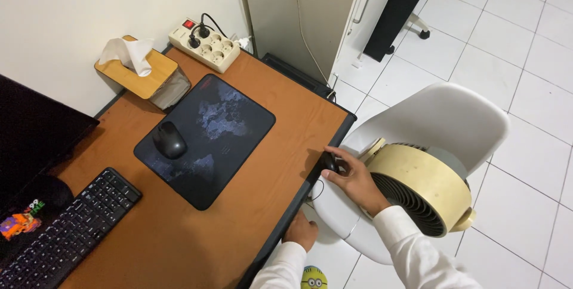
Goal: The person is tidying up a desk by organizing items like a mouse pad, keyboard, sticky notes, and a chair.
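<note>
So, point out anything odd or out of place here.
A round cream-coloured fan lies face-up on the seat of the white plastic chair, where a person would sit. The right hand grips a small black object at the desk edge.

Your right hand [352, 178] is reaching forward, fingers [335, 153] curling inward as if pinching, white sleeve covering the forearm. Your left hand [301, 230] is hanging lower, fingers tucked out of sight.
</note>
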